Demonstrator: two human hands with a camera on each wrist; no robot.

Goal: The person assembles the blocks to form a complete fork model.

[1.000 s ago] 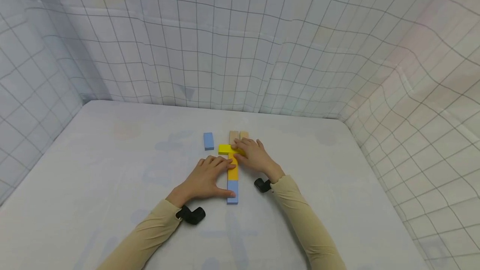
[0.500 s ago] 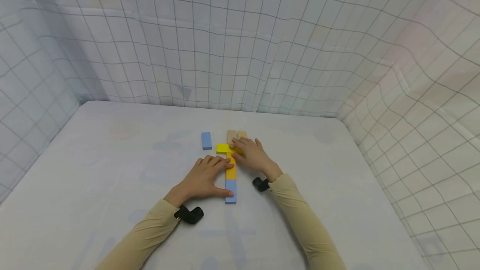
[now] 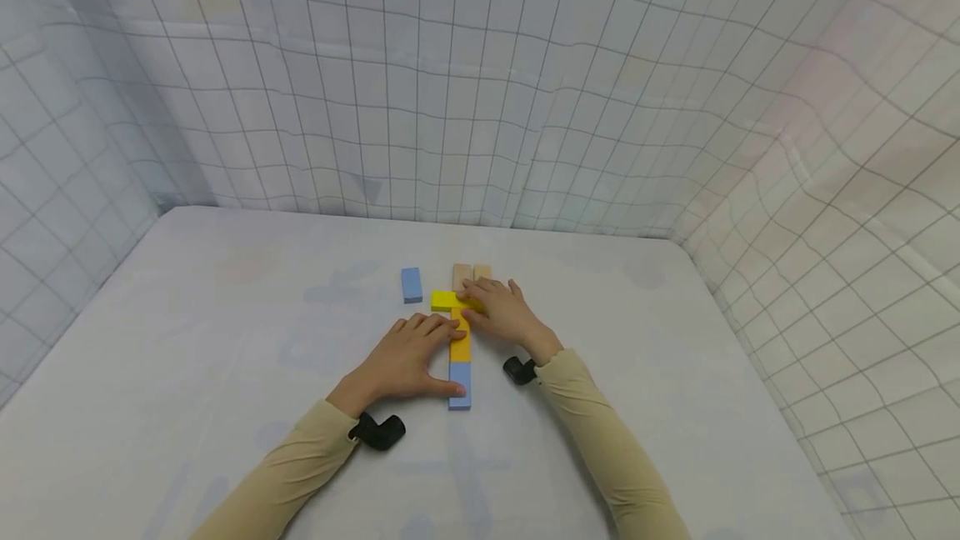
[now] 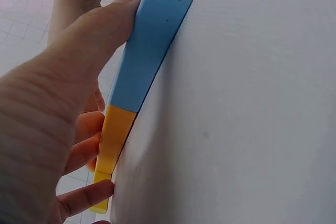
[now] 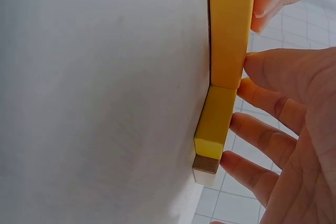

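Note:
An orange block [image 3: 460,350] lies end to end with a blue block [image 3: 461,375] on the white table. Across its far end sits a yellow block [image 3: 442,301], so the pieces make a T. My left hand [image 3: 405,361] spreads over the row from the left: the thumb [image 4: 110,27] rests on the blue block, and the fingertips touch the orange one. From the right, my right hand [image 3: 506,315] lays its fingertips on top of the yellow block, hiding its right part. In the right wrist view, the right thumb touches the orange block [image 5: 228,30].
Two wooden blocks, one tan [image 3: 462,275] and one paler [image 3: 482,272], stand just beyond the yellow block, partly behind the right hand. A second blue block [image 3: 412,284] lies apart to the left. Gridded white curtains [image 3: 450,107] surround the table [image 3: 225,340].
The head view has shifted slightly. Both hands and all the blocks keep the same places relative to one another.

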